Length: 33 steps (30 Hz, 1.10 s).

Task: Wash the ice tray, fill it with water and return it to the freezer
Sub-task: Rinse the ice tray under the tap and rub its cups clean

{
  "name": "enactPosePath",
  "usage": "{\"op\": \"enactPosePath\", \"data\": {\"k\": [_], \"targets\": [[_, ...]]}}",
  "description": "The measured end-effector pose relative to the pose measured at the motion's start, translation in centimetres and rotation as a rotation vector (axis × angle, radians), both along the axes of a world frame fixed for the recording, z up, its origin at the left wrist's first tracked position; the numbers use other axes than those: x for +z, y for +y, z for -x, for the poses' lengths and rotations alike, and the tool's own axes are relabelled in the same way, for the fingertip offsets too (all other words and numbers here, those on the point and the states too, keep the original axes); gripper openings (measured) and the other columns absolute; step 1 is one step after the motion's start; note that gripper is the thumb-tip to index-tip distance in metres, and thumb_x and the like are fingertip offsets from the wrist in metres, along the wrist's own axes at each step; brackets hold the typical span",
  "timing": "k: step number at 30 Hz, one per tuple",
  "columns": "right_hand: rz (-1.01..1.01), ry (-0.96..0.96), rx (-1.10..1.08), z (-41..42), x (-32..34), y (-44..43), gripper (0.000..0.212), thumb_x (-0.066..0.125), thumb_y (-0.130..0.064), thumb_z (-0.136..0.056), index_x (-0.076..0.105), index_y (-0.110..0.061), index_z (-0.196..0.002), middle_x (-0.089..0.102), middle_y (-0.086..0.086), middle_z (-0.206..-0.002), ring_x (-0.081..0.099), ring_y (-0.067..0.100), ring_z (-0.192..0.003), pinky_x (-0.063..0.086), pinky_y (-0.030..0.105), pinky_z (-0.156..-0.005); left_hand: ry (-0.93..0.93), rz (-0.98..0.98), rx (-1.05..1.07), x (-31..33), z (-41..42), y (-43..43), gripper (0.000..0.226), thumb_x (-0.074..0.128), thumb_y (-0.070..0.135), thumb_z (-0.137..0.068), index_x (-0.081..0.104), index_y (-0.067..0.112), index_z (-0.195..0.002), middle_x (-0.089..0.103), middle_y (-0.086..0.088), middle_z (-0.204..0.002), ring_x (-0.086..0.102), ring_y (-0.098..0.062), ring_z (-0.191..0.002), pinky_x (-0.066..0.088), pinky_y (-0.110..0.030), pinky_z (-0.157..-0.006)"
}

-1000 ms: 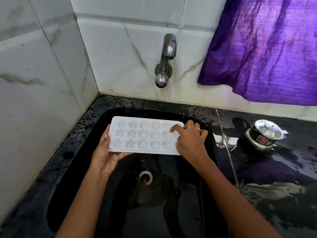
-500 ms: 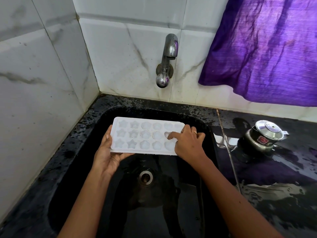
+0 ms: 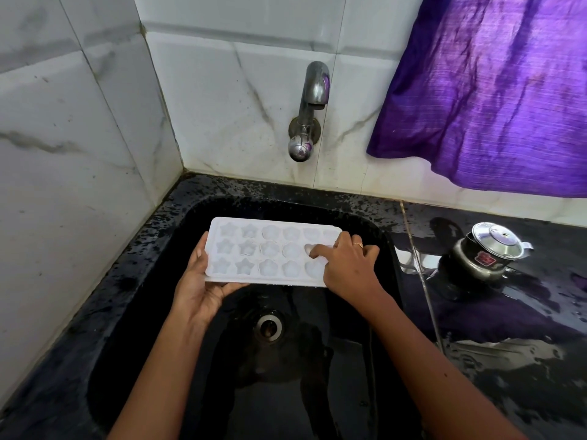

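Nearest to me is the black sink (image 3: pixel 152 360) with its drain (image 3: pixel 268 327), and over it I hold the ice tray (image 3: pixel 254 253) almost level. My left hand (image 3: pixel 203 290) carries its left end from below, with the thumb laid along the edge. My right hand (image 3: pixel 347 269) lies on the right end with curled fingers, and the forefinger presses into one cup of the middle row. I cannot tell if the thumb grips underneath. I judge this is the washing step. To do it well, I should turn the fingertip round inside each cup, go row by row so none is missed, and support the tray firmly against the pushing. Behind it is the tap (image 3: pixel 306 122), and I see no water falling from it. To the right, on the wet table (image 3: pixel 508 360), stands a steel pot (image 3: pixel 486 252).
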State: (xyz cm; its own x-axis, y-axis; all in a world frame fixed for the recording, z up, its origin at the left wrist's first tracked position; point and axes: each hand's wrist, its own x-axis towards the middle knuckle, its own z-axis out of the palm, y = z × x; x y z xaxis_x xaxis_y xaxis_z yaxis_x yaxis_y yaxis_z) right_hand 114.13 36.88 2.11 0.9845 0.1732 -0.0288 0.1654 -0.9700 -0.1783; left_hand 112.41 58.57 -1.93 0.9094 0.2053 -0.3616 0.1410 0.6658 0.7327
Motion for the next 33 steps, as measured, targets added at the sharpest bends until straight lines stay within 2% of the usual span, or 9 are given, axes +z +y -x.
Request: {"op": "enactPosePath", "data": {"k": [2, 7, 11, 16, 20, 25, 29, 33], "targets": [[0.017, -0.019, -0.008, 0.0, 0.2, -0.1, 0.051, 0.04, -0.002, -0.088, 0.054, -0.037, -0.122, 0.039, 0.004, -0.114, 0.034, 0.025, -0.114, 0.021, 0.04, -0.095, -0.01, 0.007, -0.008, 0.1, 0.1, -0.1, 0.027, 0.037, 0.026, -0.101, 0.055, 0.031, -0.12, 0.07, 0.006, -0.1, 0.071, -0.019, -0.082, 0.057, -0.044, -0.052], [-0.027, -0.114, 0.042, 0.0, 1.4, 1.0, 0.051, 0.043, -0.003, -0.084, 0.05, -0.033, -0.125, 0.037, 0.003, -0.113, 0.033, 0.024, -0.114, 0.019, 0.039, -0.093, -0.017, 0.009, 0.001, 0.1, 0.1, -0.2, 0.033, 0.036, 0.026, -0.1, 0.048, 0.028, -0.131, 0.066, 0.003, -0.107, 0.067, -0.021, -0.089, 0.058, -0.045, -0.055], [-0.007, -0.057, 0.101, 0.1, 1.1, 2.0, 0.05, 0.045, -0.007, -0.089, 0.049, -0.038, -0.127, 0.037, 0.003, -0.114, 0.032, 0.023, -0.116, 0.019, 0.039, -0.095, -0.007, 0.009, -0.008, 0.2, 0.1, -0.3, 0.037, 0.036, 0.026, -0.1, 0.044, 0.027, -0.137, 0.063, 0.001, -0.113, 0.062, -0.024, -0.099, 0.058, -0.048, -0.057], [-0.01, -0.008, 0.097, 0.2, 0.2, 2.7, 0.062, 0.04, 0.0, -0.084, 0.045, -0.039, -0.132, 0.038, 0.005, -0.117, 0.033, 0.025, -0.114, 0.022, 0.038, -0.092, -0.006, 0.018, -0.01, 0.0, 0.2, -0.4, 0.038, 0.035, 0.027, -0.101, 0.043, 0.026, -0.138, 0.063, 0.0, -0.115, 0.061, -0.025, -0.1, 0.058, -0.046, -0.053], [0.004, 0.004, 0.103, 0.2, -0.2, 2.8, 0.061, 0.037, 0.0, -0.087, 0.044, -0.04, -0.133, 0.038, 0.006, -0.118, 0.033, 0.026, -0.116, 0.022, 0.039, -0.095, -0.004, 0.005, 0.004, -0.2, 0.2, -0.4, 0.038, 0.034, 0.028, -0.101, 0.044, 0.025, -0.137, 0.063, 0.0, -0.113, 0.062, -0.024, -0.097, 0.057, -0.043, -0.051], [0.029, -0.039, 0.072, 0.0, -0.1, 2.5, 0.054, 0.04, -0.004, -0.09, 0.048, -0.043, -0.127, 0.038, 0.005, -0.116, 0.033, 0.026, -0.116, 0.02, 0.041, -0.095, 0.003, 0.031, -0.009, -0.2, 0.1, -0.4, 0.038, 0.037, 0.027, -0.1, 0.044, 0.026, -0.137, 0.063, 0.0, -0.115, 0.063, -0.025, -0.098, 0.058, -0.046, -0.055], [0.021, -0.056, 0.056, -0.1, 0.0, 2.8, 0.057, 0.039, -0.001, -0.086, 0.048, -0.04, -0.127, 0.038, 0.005, -0.115, 0.034, 0.026, -0.114, 0.022, 0.039, -0.092, 0.007, 0.038, -0.02, -0.2, 0.0, -0.5, 0.037, 0.037, 0.027, -0.1, 0.045, 0.027, -0.137, 0.062, -0.002, -0.123, 0.063, -0.026, -0.101, 0.058, -0.048, -0.058], [0.0, -0.019, 0.062, -0.1, -0.1, 3.0, 0.061, 0.038, 0.002, -0.086, 0.046, -0.039, -0.13, 0.039, 0.006, -0.119, 0.033, 0.026, -0.117, 0.022, 0.039, -0.094, -0.001, 0.027, -0.013, -0.1, 0.0, -0.5, 0.038, 0.035, 0.028, -0.101, 0.044, 0.026, -0.138, 0.062, -0.002, -0.119, 0.063, -0.025, -0.099, 0.058, -0.048, -0.057]]}}
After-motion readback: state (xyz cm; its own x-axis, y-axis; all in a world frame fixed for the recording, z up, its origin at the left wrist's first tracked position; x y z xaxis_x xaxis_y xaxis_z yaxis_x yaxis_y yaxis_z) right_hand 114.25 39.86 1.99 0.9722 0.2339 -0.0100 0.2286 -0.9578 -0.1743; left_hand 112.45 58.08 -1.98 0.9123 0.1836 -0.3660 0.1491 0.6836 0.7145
